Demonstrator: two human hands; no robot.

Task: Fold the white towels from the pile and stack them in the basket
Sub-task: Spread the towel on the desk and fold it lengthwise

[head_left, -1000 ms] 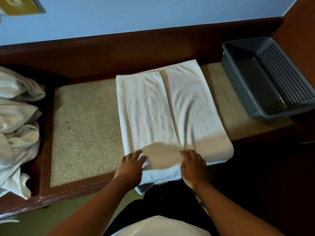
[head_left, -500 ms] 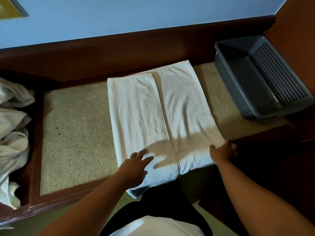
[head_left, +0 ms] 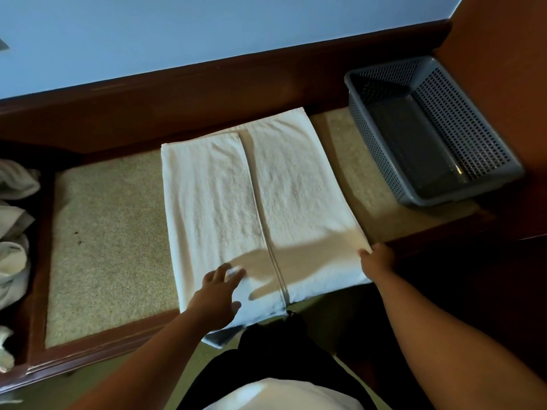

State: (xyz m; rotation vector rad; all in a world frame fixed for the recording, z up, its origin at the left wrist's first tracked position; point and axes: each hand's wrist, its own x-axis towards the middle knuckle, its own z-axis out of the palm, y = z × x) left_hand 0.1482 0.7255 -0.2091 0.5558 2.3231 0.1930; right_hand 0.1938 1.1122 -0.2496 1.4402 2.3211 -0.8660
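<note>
At far left, cut off by the frame edge: crumpled pile of white towels point(head_left: 13, 261). Next to it, bare speckled worktop point(head_left: 109, 232). At centre, flat on the worktop, long sides folded inward to a seam: white towel point(head_left: 236, 196). Resting on its near left part, fingers spread straight: left hand point(head_left: 219, 294). Pinching its near right corner: right hand point(head_left: 377, 258). Far right, apart from the towel: grey perforated basket point(head_left: 381, 155).

On my feed I see two forearms bare down to the left hand point(head_left: 217, 291) and right hand point(head_left: 377, 257), a white fabric top point(head_left: 284, 395) at the bottom edge, and a black cloth lower garment point(head_left: 275, 347) just above it.
</note>
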